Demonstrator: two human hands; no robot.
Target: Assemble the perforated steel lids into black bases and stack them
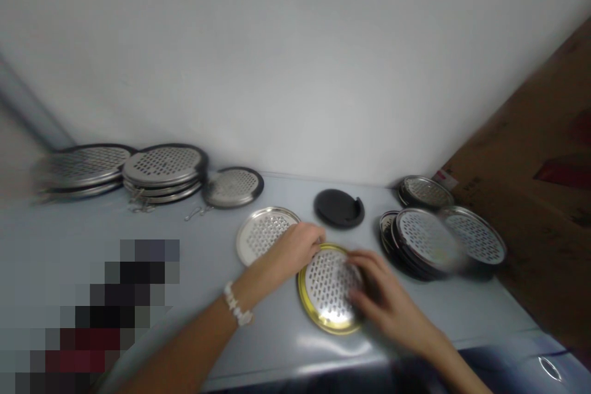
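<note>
So the two hands are both on one piece here: a gold-rimmed perforated metal disc lying flat near the front edge of the counter. The left hand, with a white beaded bracelet on the wrist, comes over the disc's upper left rim. The right hand sits on its right side, fingers over the holes and a bit blurry. They're apart, one on each side, which looks like a way to keep the disc steady, but I can't tell if either is really gripping it.

Just left of it is a silver-rimmed disc, and behind them a black round piece. Dark-rimmed discs sit in stacks along the back edge, probably kept by the wall for room, with small metal clips in front. More discs lean together at the right, near a cardboard box.
</note>
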